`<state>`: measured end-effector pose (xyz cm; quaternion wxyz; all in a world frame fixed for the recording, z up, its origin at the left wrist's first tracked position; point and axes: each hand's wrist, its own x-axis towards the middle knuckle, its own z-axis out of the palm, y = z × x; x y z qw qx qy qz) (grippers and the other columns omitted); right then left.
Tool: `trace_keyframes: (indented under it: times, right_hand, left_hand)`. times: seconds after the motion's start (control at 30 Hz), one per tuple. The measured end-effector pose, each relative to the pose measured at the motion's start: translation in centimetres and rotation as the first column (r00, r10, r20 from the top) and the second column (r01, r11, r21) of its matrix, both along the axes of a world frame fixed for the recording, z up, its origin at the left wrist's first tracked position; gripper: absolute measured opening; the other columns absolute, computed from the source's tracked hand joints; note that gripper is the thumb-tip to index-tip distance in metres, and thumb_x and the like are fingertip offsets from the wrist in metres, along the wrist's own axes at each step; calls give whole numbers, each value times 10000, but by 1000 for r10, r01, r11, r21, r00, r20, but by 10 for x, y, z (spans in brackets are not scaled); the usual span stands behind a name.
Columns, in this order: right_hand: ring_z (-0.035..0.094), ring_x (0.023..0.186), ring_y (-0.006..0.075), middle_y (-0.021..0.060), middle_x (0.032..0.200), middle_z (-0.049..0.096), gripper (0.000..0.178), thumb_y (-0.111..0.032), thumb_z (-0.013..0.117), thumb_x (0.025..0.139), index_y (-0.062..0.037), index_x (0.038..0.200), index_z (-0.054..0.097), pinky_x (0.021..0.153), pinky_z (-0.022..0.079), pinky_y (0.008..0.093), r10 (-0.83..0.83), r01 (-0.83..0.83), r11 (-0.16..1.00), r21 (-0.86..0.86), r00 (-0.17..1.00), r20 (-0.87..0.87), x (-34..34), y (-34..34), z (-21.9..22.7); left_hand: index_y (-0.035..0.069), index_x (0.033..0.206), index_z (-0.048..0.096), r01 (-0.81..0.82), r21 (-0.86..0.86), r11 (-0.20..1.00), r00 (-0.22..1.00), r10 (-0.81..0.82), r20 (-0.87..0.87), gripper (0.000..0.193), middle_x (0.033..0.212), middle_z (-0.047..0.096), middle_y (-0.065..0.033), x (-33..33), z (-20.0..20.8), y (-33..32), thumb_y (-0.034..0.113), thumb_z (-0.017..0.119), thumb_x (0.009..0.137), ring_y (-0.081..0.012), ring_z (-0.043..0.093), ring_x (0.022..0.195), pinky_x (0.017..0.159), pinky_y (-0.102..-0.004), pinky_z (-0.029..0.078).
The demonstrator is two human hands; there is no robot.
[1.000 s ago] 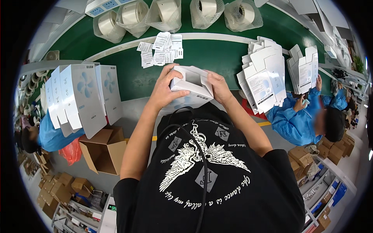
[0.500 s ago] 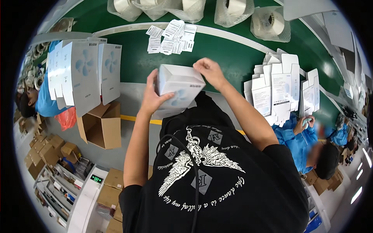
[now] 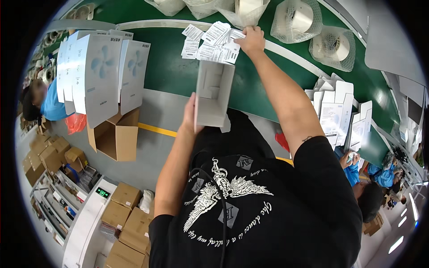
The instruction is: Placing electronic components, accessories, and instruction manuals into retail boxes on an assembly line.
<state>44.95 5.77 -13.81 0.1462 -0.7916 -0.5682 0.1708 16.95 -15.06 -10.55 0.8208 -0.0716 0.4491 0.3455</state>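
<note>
My left hand [image 3: 191, 111] grips a white carton [image 3: 213, 117] by its left side and lower edge. The carton's open end faces up, so its pale inside walls show. Beyond it on the green bench lies a loose pile of printed white paper slips [image 3: 214, 43]. At the right edge of that pile is my right hand [image 3: 253, 40], fingers bent and pinched on a slip; the fingertips are partly hidden.
Flat-standing white cartons [image 3: 103, 73] are stacked at the left, above an open brown box [image 3: 114, 138]. Folded cartons [image 3: 333, 105] stand at the right near a person in blue [image 3: 351, 172]. Bubble-wrapped rolls [image 3: 297, 20] line the far side of the green bench [image 3: 170, 73].
My right hand has left the carton and reached forward to the paper slips. The carton has turned, and its open end now shows. The whole view has shifted slightly.
</note>
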Motion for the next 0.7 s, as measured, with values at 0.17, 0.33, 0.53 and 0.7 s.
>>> trace_keyframes:
  times: [0.17, 0.33, 0.53, 0.7]
  right_hand:
    - [593, 1223, 359, 126, 1331, 655, 390, -289, 908, 765, -121, 1096, 786, 1035, 506, 430, 37, -79, 980, -181, 975, -220, 30, -1, -24]
    - [620, 1164, 352, 112, 1198, 707, 293, -250, 878, 805, -90, 1036, 795, 1002, 516, 460, -88, 152, 924, 351, 977, -192, 37, -51, -18]
    - [665, 829, 267, 80, 919, 740, 180, -144, 805, 914, -36, 1057, 788, 821, 546, 338, -265, 410, 857, 312, 870, -415, 26, -136, 81]
    - [648, 827, 115, 51, 1014, 757, 178, -86, 729, 1011, 48, 1127, 737, 748, 531, 261, -124, 590, 776, 221, 487, -865, -6, -176, 163]
  left_hand:
    - [-12, 1525, 496, 318, -140, 938, 947, -321, -3, 779, 1318, 684, -235, 11, 18, -5, 626, 481, 1079, -340, 737, 1050, 895, -466, 624]
    - [-49, 1482, 506, 534, -79, 842, 655, -471, -591, 771, 1245, 711, -234, -31, 42, 37, 587, 583, 1051, -288, 735, 953, 802, -391, 626]
    - [-18, 1285, 684, 631, 231, 740, 585, -259, -769, 453, 1092, 753, -96, -38, 107, 145, 365, 684, 1043, -145, 658, 835, 739, -299, 555]
    - [-6, 1124, 780, 704, 685, 188, 709, -123, -695, 292, 995, 762, -27, 32, 183, 209, 254, 735, 1001, -86, 602, 829, 746, -255, 489]
